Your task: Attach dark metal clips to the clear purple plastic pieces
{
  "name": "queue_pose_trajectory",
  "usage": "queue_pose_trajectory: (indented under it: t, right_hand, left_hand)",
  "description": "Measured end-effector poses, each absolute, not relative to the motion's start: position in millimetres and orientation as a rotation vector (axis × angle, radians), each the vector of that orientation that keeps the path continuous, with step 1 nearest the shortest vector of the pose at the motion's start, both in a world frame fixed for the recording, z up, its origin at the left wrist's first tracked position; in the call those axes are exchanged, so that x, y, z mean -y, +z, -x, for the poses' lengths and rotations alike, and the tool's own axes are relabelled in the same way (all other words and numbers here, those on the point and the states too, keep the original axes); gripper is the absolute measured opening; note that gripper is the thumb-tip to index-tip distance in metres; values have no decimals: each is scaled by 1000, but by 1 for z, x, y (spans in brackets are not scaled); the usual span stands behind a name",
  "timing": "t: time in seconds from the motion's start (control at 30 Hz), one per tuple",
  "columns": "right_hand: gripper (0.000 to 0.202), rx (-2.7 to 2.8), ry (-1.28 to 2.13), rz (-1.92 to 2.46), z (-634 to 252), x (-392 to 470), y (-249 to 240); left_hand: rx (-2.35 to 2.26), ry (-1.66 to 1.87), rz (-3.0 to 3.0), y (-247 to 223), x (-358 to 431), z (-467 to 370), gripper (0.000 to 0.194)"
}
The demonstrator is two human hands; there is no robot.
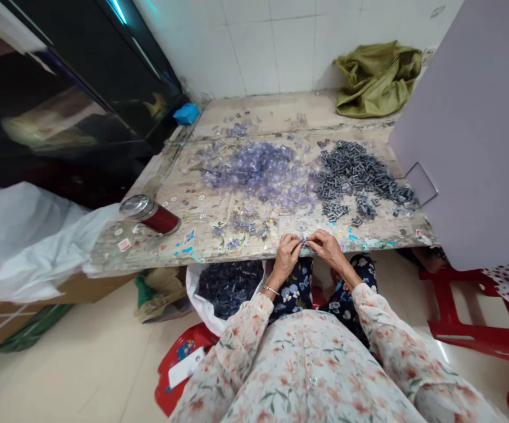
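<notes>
My left hand (288, 254) and my right hand (327, 247) meet at the front edge of the worn wooden table (179, 170). Both pinch a small dark plastic part (304, 242) between their fingertips; its exact kind is too small to make out. Beyond my hands spreads a loose heap of clear, purplish plastic pieces (258, 167). To its right lies a pile of small dark grey plastic parts (353, 167). Below the table edge, left of my knees, a white sack (195, 288) stands open, full of dark parts.
A red flask (161, 218) with a steel lid lies tilted at the table's left. An olive cloth sack (377, 79) sits at the back right, a blue box (186, 114) at the back left. A grey panel (465, 141) borders the right side. Beside me is a red stool (170, 376) bearing a phone (186, 368).
</notes>
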State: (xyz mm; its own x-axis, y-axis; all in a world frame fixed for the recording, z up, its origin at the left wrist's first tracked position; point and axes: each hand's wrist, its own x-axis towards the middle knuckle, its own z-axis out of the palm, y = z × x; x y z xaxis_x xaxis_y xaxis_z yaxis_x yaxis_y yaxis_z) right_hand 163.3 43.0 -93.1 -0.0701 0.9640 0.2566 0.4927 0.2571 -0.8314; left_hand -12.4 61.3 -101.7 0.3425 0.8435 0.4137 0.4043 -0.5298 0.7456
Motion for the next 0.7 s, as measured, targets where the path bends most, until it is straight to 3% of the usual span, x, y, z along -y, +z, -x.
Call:
queue_pose_trajectory:
  t: [0.7]
  right_hand:
    - [27,1536,894,1321,-163,-46,-96]
  left_hand:
    - [-1097,1111,-2047,-98,-60,11,16]
